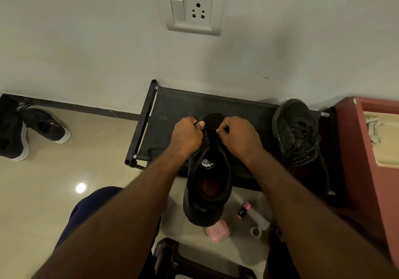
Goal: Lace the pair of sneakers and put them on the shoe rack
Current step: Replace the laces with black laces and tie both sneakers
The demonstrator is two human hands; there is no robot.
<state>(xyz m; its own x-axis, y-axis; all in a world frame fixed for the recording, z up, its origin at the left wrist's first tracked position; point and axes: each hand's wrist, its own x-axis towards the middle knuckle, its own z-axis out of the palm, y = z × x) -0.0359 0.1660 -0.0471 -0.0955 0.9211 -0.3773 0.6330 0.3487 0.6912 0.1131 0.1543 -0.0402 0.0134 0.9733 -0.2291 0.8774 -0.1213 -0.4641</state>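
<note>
A black sneaker hangs in front of me, toe pointing away over the black shoe rack. My left hand pinches a black lace end at the shoe's left eyelets. At the right eyelets, my right hand is closed on the shoe's edge or lace; which one is hidden by the fingers. The second black sneaker, laced with speckled laces, lies on the rack's right end.
Another pair of dark sneakers with white soles sits on the tiled floor at left. A pink box, pink marker and small ring lie below. A red-brown cabinet stands right; a dark stool is near me.
</note>
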